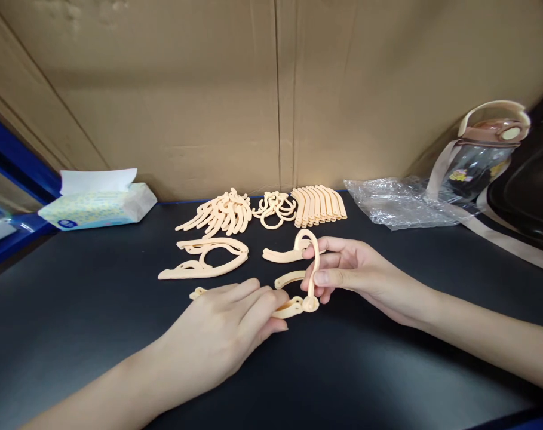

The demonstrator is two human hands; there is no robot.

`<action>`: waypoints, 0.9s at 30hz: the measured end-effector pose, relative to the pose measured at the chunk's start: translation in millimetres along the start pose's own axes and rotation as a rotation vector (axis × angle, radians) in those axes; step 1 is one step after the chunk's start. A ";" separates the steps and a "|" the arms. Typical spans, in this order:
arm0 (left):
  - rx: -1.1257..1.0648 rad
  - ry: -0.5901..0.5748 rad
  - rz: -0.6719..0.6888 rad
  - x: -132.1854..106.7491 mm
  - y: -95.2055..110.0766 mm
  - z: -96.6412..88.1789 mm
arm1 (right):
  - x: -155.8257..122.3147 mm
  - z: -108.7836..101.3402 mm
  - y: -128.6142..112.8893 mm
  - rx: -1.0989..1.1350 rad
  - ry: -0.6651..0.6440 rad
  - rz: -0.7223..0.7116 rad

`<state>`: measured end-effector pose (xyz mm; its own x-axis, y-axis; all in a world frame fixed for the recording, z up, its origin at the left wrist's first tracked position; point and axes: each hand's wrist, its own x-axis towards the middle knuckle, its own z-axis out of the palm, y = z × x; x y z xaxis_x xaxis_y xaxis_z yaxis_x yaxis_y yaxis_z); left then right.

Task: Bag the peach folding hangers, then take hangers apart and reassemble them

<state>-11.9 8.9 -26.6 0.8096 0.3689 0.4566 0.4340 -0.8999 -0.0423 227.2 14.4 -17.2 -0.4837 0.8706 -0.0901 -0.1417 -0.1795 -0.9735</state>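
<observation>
My right hand pinches a peach plastic hook piece, holding it upright with its round base touching the black table. My left hand is closed over a curved peach arm piece; one end meets the hook's base and the other end pokes out by my wrist. A loose curved piece lies between my hands, and another lies just behind the hook. An assembled peach hanger frame rests to the left.
Along the cardboard back wall lie a pile of curved arms, a heap of hooks and a row of short bars. A tissue pack is at the left; a crumpled plastic bag and a strapped bottle at the right.
</observation>
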 end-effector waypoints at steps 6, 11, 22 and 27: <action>-0.036 -0.017 0.038 -1.5 -0.7 -0.3 | 0.0 0.6 1.2 -0.011 -0.007 0.020; -0.014 -0.027 0.047 -3.2 -2.3 1.8 | 0.1 1.2 0.3 -0.031 -0.018 0.020; -0.008 -0.050 0.025 -6.0 5.2 3.9 | -5.4 3.8 -4.1 -0.198 0.055 -0.104; 0.018 -0.078 -0.060 -6.5 11.7 7.1 | -3.8 3.0 -2.7 -0.189 0.063 -0.123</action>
<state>-9.2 -2.4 -36.3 0.8097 0.4397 0.3886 0.4893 -0.8715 -0.0335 226.8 10.2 -13.6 -0.4166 0.9087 0.0248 -0.0295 0.0138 -0.9995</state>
